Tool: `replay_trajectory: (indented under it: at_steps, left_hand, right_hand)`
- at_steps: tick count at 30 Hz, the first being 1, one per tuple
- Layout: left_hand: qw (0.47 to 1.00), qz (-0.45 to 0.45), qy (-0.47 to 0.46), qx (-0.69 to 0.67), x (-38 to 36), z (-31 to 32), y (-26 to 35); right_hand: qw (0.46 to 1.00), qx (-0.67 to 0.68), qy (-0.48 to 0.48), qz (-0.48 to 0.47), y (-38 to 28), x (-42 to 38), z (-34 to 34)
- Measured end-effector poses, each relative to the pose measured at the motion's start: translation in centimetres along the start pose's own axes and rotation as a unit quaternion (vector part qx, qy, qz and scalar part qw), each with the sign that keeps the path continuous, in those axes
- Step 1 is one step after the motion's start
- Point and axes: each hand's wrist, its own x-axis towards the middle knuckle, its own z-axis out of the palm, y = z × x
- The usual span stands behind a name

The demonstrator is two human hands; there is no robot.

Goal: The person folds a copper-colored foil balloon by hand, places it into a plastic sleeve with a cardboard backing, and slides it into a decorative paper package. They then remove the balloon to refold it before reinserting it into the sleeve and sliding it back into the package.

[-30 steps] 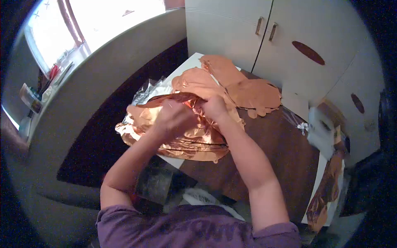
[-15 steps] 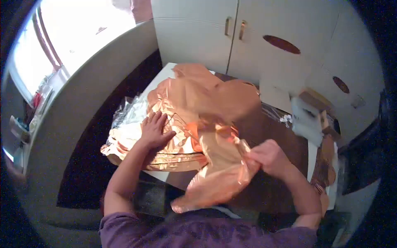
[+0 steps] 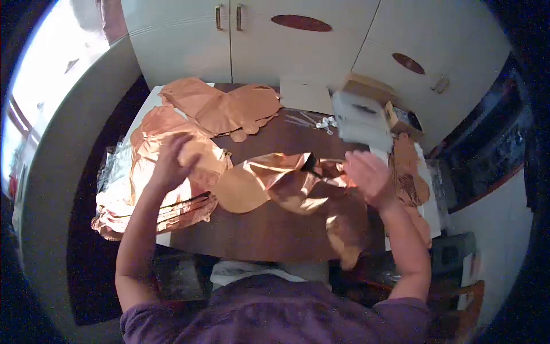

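Observation:
A crumpled copper-coloured foil piece, which looks like a deflated foil balloon [image 3: 295, 186], stretches across the middle of the brown table, its lower right end hanging towards the front edge. My right hand [image 3: 371, 179] is at its right end, slightly blurred, with fingers stretched out and no grip showing. On the left, my left hand [image 3: 172, 163] is raised with fingers spread, over a pile of shiny copper foil balloons [image 3: 149, 189]. Flatter matte copper foil [image 3: 220, 106] with rounded lobes lies behind the pile.
White cabinets [image 3: 177, 40] stand behind the table [image 3: 252, 235]. A clear plastic package [image 3: 364, 117], cardboard boxes [image 3: 366, 87] and small white pieces [image 3: 326, 123] are at the back right. More copper foil [image 3: 409, 172] lies along the right edge. A curved grey backrest [image 3: 69, 132] rises at left.
My right hand has moved from gripping the foil near the front to being open beside it. The foil now spreads across the table's middle. My left hand has lifted off the pile; the view has shifted right.

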Motion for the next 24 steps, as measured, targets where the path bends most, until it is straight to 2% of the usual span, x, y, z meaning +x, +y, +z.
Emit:
replay_trajectory:
  at_steps: [3, 4, 5, 7, 11, 13, 14, 15, 17, 18, 19, 21, 22, 24]
  left_hand:
    - [0.973, 0.02, -0.093, -0.209, 0.0, 2.9, 5.3]
    - [0.983, 0.054, -0.113, -0.136, -1.0, 4.0, 6.2]
    - [0.977, 0.099, -0.14, -0.129, -1.8, 4.4, 7.4]
    - [0.947, 0.225, -0.23, 0.026, -4.0, 5.6, 7.4]
    - [0.941, 0.212, -0.264, 0.015, -7.4, 4.0, 8.8]
    - [0.935, 0.222, -0.276, 0.011, -7.7, 1.7, 9.9]
    - [0.939, 0.243, -0.243, -0.012, -7.6, 0.9, 10.4]
    - [0.941, 0.197, -0.275, -0.029, -7.5, 0.4, 10.5]
    - [0.935, 0.098, -0.336, -0.063, -7.0, -0.1, 10.4]
    - [0.952, 0.137, -0.272, -0.012, -6.8, 0.8, 10.3]
    - [0.955, 0.152, -0.25, -0.045, -6.1, 1.7, 10.6]
    - [0.956, 0.182, -0.204, -0.106, -4.1, 3.9, 11.8]
    - [0.963, 0.186, -0.176, -0.086, -3.3, 5.7, 12.0]
    - [0.973, 0.19, -0.121, -0.046, -2.3, 9.5, 11.8]
  right_hand:
    - [0.996, 0.002, 0.079, -0.038, -1.8, 3.6, -4.3]
    - [0.997, 0.024, 0.06, -0.051, -2.3, 3.0, -4.7]
    - [0.997, 0.031, 0.038, -0.055, -2.9, 1.9, -4.7]
    - [0.997, 0.044, -0.01, -0.064, -3.3, -1.5, -3.4]
    - [0.983, -0.006, -0.182, 0.008, -1.1, -9.2, -0.6]
    - [0.975, -0.012, -0.212, 0.065, -0.2, -10.8, 0.5]
    - [0.971, -0.016, -0.219, 0.09, 0.1, -11.3, 1.1]
    - [0.967, -0.019, -0.226, 0.116, 0.2, -11.3, 1.5]
    - [0.901, 0.14, -0.269, 0.311, 0.5, -10.8, 1.8]
    - [0.837, 0.229, -0.272, 0.416, 0.2, -8.2, 0.6]
    - [0.753, 0.313, -0.27, 0.511, -0.1, -6.9, 0.0]
    - [0.692, 0.476, -0.199, 0.505, 0.3, -8.4, 1.6]
    - [0.653, 0.551, -0.16, 0.494, 0.4, -8.9, 2.1]
    - [0.666, 0.531, -0.176, 0.493, -1.0, -8.4, 1.9]
